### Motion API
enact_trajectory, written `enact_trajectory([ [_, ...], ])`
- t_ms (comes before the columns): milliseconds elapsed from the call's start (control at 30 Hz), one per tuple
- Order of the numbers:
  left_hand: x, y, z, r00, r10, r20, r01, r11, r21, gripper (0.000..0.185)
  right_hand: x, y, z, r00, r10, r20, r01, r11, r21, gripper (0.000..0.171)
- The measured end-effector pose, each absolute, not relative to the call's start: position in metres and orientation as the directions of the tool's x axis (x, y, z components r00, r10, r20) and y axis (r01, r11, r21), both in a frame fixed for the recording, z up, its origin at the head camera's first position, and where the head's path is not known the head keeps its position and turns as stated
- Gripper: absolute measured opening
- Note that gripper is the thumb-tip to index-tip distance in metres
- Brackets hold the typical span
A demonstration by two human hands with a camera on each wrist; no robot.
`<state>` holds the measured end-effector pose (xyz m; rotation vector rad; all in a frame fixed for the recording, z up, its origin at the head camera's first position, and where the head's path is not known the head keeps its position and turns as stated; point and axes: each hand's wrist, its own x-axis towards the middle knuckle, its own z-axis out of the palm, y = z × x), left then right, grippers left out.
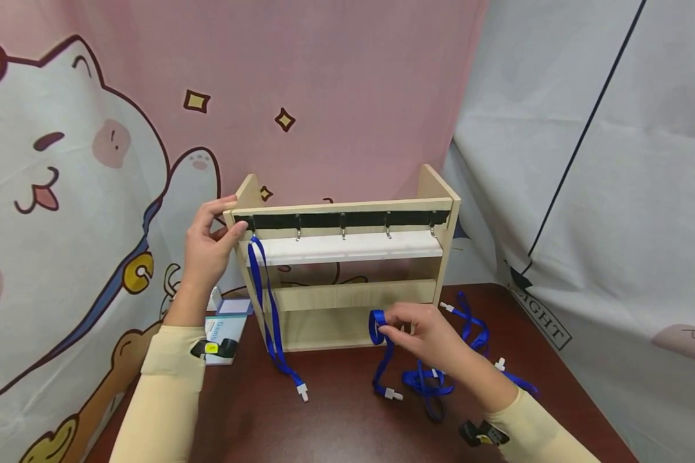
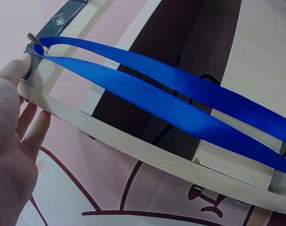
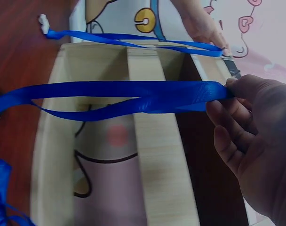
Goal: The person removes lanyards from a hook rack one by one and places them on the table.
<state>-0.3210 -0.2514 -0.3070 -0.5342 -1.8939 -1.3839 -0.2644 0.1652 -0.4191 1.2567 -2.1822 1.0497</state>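
The rack (image 1: 347, 292) is pale wood, with a black strip (image 1: 342, 219) across the top holding little silver hooks (image 1: 343, 230), and a white bar (image 1: 347, 247) under that. The straps (image 1: 269, 308) are all bright blue with white clips (image 1: 303, 390) on the ends. The table (image 1: 336, 418) is a dark reddish brown. The backdrop (image 1: 324, 83) is pink with brown-edged yellow diamonds and a big white cartoon cat (image 1: 46, 173) outlined in dark maroon, with blush-pink cheeks and a yellow bell. The curtain (image 1: 602, 161) on the right is light grey with a dark line. The sleeves (image 1: 162, 392) are cream.

The head view looks down at the whole wooden rack (image 1: 344, 270); both wrist views look along it close-up.
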Motion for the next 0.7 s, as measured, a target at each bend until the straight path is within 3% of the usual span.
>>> enact_trajectory([
  [167,-0.32,-0.25,-0.306,-0.657,-0.083,0.749,0.692,0.328,0.643,0.037,-0.263,0.166,-0.435,-0.555,-0.563,0.612,-0.83,0.328,-0.451,0.019],
  [700,-0.321,-0.251,-0.308,-0.661,-0.087,0.745,0.684,0.337,0.647,0.037,-0.262,0.173,-0.481,-0.571,-0.676,0.465,-0.791,0.303,-0.532,0.007],
])
